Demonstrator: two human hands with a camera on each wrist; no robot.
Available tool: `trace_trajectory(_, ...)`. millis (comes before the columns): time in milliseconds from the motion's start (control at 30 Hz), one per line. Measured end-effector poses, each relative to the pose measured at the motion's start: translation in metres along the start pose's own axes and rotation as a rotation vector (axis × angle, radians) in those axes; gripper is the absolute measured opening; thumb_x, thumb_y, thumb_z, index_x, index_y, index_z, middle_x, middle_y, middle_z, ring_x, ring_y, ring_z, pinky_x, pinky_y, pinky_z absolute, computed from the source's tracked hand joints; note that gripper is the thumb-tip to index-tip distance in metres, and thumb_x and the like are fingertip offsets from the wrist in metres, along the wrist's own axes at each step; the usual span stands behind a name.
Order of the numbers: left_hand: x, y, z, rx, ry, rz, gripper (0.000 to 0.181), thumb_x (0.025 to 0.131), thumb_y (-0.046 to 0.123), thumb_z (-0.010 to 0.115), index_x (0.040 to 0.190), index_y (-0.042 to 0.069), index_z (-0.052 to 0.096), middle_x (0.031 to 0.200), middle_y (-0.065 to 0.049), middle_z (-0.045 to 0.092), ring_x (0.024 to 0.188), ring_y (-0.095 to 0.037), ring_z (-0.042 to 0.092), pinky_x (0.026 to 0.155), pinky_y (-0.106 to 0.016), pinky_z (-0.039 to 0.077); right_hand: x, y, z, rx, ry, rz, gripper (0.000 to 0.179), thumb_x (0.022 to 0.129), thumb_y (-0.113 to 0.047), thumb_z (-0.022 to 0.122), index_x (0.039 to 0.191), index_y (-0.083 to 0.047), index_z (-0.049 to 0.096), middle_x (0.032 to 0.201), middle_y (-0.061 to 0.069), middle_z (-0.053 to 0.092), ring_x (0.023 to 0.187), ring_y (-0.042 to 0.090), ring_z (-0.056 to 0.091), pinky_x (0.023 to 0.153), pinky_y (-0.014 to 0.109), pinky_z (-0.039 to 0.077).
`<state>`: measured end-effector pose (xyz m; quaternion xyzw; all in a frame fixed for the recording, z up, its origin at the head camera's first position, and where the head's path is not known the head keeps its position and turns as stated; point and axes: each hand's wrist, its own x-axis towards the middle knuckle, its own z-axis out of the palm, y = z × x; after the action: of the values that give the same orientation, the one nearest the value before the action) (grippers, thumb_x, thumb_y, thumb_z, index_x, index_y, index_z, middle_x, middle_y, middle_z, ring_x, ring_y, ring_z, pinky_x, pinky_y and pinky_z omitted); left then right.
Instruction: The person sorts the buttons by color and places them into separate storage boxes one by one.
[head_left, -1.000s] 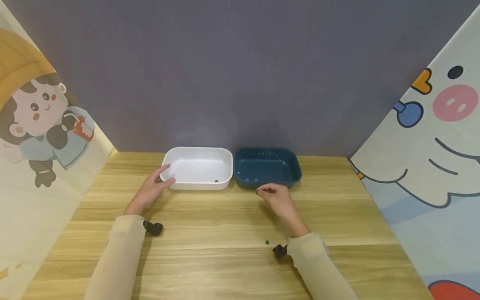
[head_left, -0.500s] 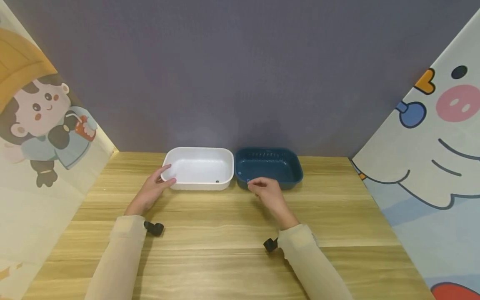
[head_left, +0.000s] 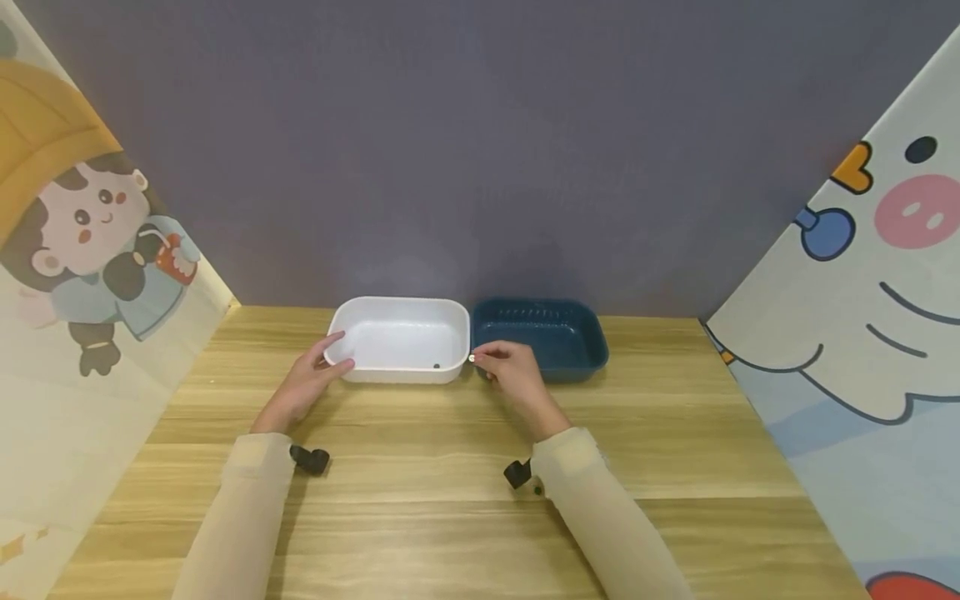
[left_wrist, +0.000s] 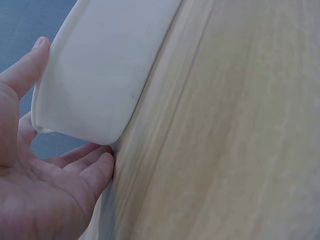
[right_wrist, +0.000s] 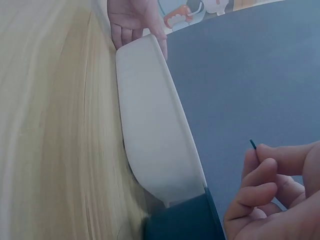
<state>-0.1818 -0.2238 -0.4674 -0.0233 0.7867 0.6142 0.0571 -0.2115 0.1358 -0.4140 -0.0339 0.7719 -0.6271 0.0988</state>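
Observation:
My left hand (head_left: 302,385) holds the left end of a white plastic basket (head_left: 397,375), thumb at its rim, the other fingers around the corner. In the left wrist view the fingertips (left_wrist: 106,167) lie low against the basket's end. My right hand (head_left: 517,375) pinches a small thin green disc (right_wrist: 253,144) between thumb and index finger, above where the white basket meets a dark blue-green basket (head_left: 592,371). In the head view the disc (head_left: 472,358) catches the light. One small dark disc (head_left: 437,366) lies inside the white basket.
Another small green disc (head_left: 537,491) lies on the wooden table (head_left: 405,500) beside my right sleeve. Behind the baskets rises a grey panel (head_left: 480,150). Cartoon-printed panels stand left and right. A black wrist camera (head_left: 517,474) sits at my right cuff.
My right hand has moved left, from the front of the dark basket to the seam between both baskets, carrying the disc. It now covers the dark basket's left end. My left hand keeps its place.

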Motion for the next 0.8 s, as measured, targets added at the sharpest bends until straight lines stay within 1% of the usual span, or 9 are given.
trace_trajectory(133, -0.009, 0.018, 0.002, -0.008, -0.017, -0.008, 0.073, 0.101, 0.018, 0.064, 0.159, 0.004, 0.023, 0.165, -0.026, 0.01, 0.141, -0.054, 0.026, 0.112, -0.066, 0.025, 0.006, -0.004, 0.008, -0.002, -0.012, 0.001, 0.019, 0.093, -0.009, 0.072, 0.107, 0.004, 0.074, 0.073, 0.003, 0.062, 0.067, 0.023, 0.052, 0.053, 0.025, 0.04)
trace_trajectory(233, -0.015, 0.028, 0.003, 0.002, -0.028, -0.005, 0.073, 0.101, 0.019, 0.064, 0.159, 0.002, 0.023, 0.165, -0.026, 0.007, 0.141, -0.056, 0.025, 0.111, -0.069, 0.025, 0.01, -0.005, 0.013, -0.02, -0.015, -0.011, 0.02, 0.093, -0.01, 0.072, 0.108, 0.004, 0.074, 0.073, 0.004, 0.061, 0.063, 0.02, 0.051, 0.05, 0.024, 0.038)
trace_trajectory(333, -0.008, 0.014, 0.002, 0.015, -0.016, 0.008, 0.075, 0.1, 0.026, 0.066, 0.159, 0.006, 0.024, 0.165, -0.024, 0.008, 0.141, -0.055, 0.026, 0.11, -0.069, 0.026, 0.015, -0.006, 0.017, -0.052, 0.002, -0.025, 0.016, 0.093, -0.01, 0.072, 0.104, 0.001, 0.076, 0.077, 0.01, 0.065, 0.061, 0.02, 0.052, 0.049, 0.024, 0.038)
trace_trajectory(467, 0.003, -0.008, 0.001, 0.011, 0.008, 0.018, 0.076, 0.099, 0.031, 0.068, 0.16, 0.012, 0.027, 0.166, -0.021, 0.012, 0.142, -0.051, 0.028, 0.112, -0.066, 0.026, 0.019, -0.008, 0.023, -0.071, 0.041, -0.014, 0.012, 0.093, -0.009, 0.072, 0.101, -0.001, 0.076, 0.086, 0.018, 0.069, 0.071, 0.033, 0.061, 0.051, 0.023, 0.042)
trace_trajectory(500, 0.003, -0.008, 0.001, 0.01, 0.008, 0.016, 0.076, 0.099, 0.031, 0.068, 0.16, 0.012, 0.026, 0.166, -0.021, 0.012, 0.142, -0.051, 0.028, 0.112, -0.066, 0.026, 0.02, -0.008, 0.025, -0.068, 0.049, -0.005, 0.013, 0.093, -0.008, 0.072, 0.102, 0.0, 0.076, 0.088, 0.019, 0.069, 0.076, 0.038, 0.062, 0.051, 0.023, 0.042)
trace_trajectory(567, 0.003, -0.007, 0.001, 0.011, 0.009, 0.014, 0.076, 0.098, 0.032, 0.068, 0.16, 0.012, 0.027, 0.166, -0.021, 0.012, 0.142, -0.051, 0.028, 0.112, -0.066, 0.026, 0.021, -0.008, 0.026, -0.065, 0.062, 0.013, 0.014, 0.093, -0.008, 0.072, 0.103, 0.001, 0.076, 0.087, 0.016, 0.07, 0.084, 0.042, 0.064, 0.053, 0.022, 0.044)
trace_trajectory(633, 0.003, -0.007, 0.001, 0.025, 0.007, 0.011, 0.077, 0.098, 0.034, 0.068, 0.16, 0.014, 0.027, 0.166, -0.02, 0.011, 0.142, -0.05, 0.028, 0.112, -0.066, 0.026, 0.021, -0.008, 0.027, -0.059, 0.071, 0.027, 0.015, 0.092, -0.007, 0.072, 0.104, 0.002, 0.075, 0.086, 0.013, 0.07, 0.088, 0.043, 0.065, 0.054, 0.022, 0.045)
trace_trajectory(733, 0.002, -0.006, 0.0, 0.031, 0.01, 0.009, 0.077, 0.098, 0.035, 0.068, 0.16, 0.015, 0.027, 0.166, -0.019, 0.011, 0.142, -0.05, 0.028, 0.113, -0.065, 0.026, 0.021, -0.007, 0.027, -0.054, 0.076, 0.033, 0.017, 0.092, -0.007, 0.072, 0.105, 0.003, 0.075, 0.084, 0.012, 0.07, 0.085, 0.04, 0.065, 0.053, 0.022, 0.045)
trace_trajectory(800, 0.002, -0.005, 0.0, 0.023, 0.015, 0.014, 0.077, 0.098, 0.032, 0.068, 0.16, 0.013, 0.026, 0.166, -0.019, 0.012, 0.142, -0.049, 0.029, 0.113, -0.064, 0.026, 0.02, -0.006, 0.025, -0.059, 0.073, 0.024, 0.018, 0.092, -0.007, 0.072, 0.106, 0.004, 0.075, 0.086, 0.017, 0.07, 0.083, 0.039, 0.065, 0.053, 0.022, 0.044)
